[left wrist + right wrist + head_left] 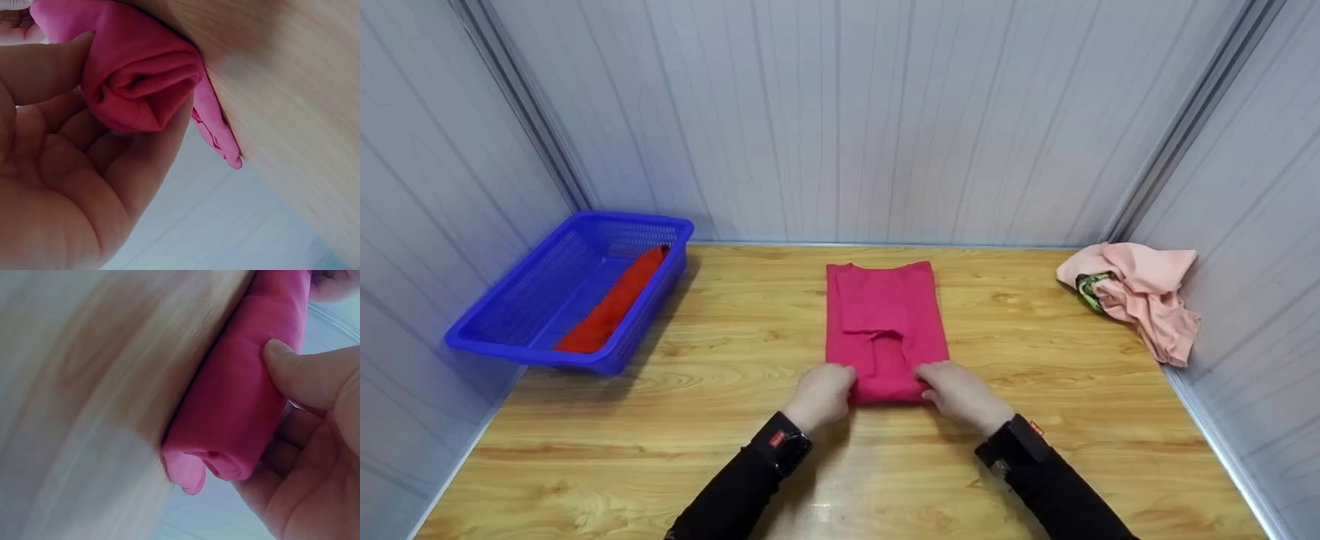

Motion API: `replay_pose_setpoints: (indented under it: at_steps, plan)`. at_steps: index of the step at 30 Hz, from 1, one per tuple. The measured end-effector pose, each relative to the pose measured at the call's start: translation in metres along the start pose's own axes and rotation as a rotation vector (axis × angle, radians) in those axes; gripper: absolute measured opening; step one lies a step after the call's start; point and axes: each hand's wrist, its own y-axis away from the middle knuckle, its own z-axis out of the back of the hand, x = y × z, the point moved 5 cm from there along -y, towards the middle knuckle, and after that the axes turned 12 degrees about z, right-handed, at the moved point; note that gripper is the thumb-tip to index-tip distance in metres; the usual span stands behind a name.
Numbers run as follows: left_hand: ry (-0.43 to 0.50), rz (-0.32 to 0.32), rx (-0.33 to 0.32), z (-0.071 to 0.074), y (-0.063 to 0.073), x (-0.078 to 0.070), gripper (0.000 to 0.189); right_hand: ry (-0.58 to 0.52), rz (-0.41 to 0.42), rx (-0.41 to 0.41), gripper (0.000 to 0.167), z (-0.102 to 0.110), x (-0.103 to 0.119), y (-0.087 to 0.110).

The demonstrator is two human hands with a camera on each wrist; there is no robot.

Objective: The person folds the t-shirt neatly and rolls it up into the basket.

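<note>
A pink cloth garment (877, 300) lies folded into a narrow strip on the table, its near end rolled up. My left hand (823, 394) grips the left end of that roll, thumb on the near side and fingers curled over the far side. In the left wrist view the spiral layers of the rolled garment (146, 90) show at its end. At the roll's right end, my right hand (960, 394) holds it the same way. The right wrist view shows the thumb pressed on the rolled garment (230, 382), whose flat part lies beyond.
A blue plastic basket (532, 352) stands at the left with a red-orange folded cloth (619, 304) inside. Near the right wall lies a crumpled light pink garment (1147, 289) with a green print. Pale panelled walls (840, 120) enclose the wooden table (660, 450) at the back and sides.
</note>
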Motion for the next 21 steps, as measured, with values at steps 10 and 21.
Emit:
replay_pose_setpoints:
  at_steps: [10,21]
  plan:
    - [0.016,0.026,0.055,-0.0002,-0.0005,0.0019,0.017,-0.021,-0.002,0.042,0.015,-0.0001,-0.0018,0.0019]
    - [0.033,0.075,0.109,-0.0004,-0.0055,0.0046,0.016,-0.037,-0.027,0.063,0.016,0.0015,-0.0050,-0.0006]
